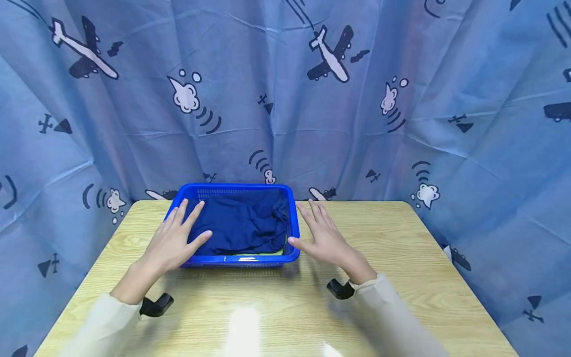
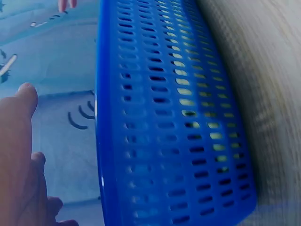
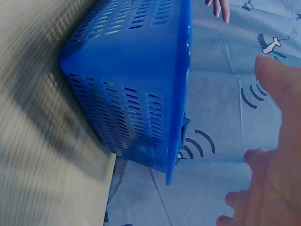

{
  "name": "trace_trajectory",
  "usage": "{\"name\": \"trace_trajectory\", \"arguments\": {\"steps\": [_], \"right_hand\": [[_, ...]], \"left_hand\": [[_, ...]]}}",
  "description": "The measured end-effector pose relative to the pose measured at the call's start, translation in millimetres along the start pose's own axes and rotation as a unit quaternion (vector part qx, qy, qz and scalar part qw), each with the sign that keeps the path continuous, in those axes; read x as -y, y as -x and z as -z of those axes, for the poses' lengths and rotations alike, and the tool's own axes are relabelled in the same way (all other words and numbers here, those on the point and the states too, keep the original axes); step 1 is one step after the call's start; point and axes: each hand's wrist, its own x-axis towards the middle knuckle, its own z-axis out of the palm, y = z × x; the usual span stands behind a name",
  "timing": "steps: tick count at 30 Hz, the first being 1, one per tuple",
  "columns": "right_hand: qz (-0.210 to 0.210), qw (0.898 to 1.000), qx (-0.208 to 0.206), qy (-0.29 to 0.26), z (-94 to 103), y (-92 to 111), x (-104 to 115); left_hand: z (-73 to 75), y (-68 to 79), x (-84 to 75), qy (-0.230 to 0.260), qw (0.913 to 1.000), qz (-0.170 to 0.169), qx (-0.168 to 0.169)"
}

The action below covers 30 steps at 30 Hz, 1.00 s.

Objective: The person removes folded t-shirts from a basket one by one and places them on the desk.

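Note:
A blue plastic basket [image 1: 292, 218] with slotted walls stands on the wooden table, and a dark navy cloth [image 1: 236, 223] lies bunched inside it. Beneath the navy cloth a strip of yellow-green cloth [image 1: 267, 253] shows at the near wall. My left hand [image 1: 174, 240], fingers spread, is over the basket's left side, above the rim in the left wrist view. Just off the right side is my right hand [image 1: 325, 238], also spread, with a gap to the basket wall [image 3: 127, 113] in the right wrist view. Neither hand holds anything.
The light wooden table [image 1: 379, 238] reaches back to a blue curtain [image 1: 250, 99] printed with airplanes, which hangs behind and at both sides. A black wrist mount [image 1: 156, 305] sits at the left cuff, another mount [image 1: 340, 289] at the right.

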Motion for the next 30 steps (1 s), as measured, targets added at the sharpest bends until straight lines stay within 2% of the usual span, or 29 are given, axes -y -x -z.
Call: {"name": "trace_trajectory", "arguments": {"steps": [7,11,15,19,24,30], "right_hand": [[0.02,0.996,0.063,-0.059,10.7,-9.9,0.4],[0.032,0.99,0.09,-0.101,13.7,-17.3,2.3],[0.055,0.979,0.107,-0.166,16.7,-28.4,8.2],[0.051,0.966,0.135,-0.216,17.8,-40.5,16.5],[0.016,0.953,0.166,-0.252,16.8,-51.9,24.1],[-0.049,0.935,0.21,-0.282,12.5,-61.3,32.3]], "left_hand": [[5.1,-8.7,6.2,0.052,0.9974,-0.015,0.048],[8.1,-14.1,13.0,0.104,0.9909,-0.017,0.084],[15.3,-21.1,19.2,0.17,0.9766,-0.023,0.129],[22.4,-28.1,24.0,0.231,0.9565,-0.019,0.178],[25.7,-36.7,26.1,0.284,0.9285,0.004,0.239],[28.3,-42.8,24.5,0.293,0.9145,0.034,0.277]]}}
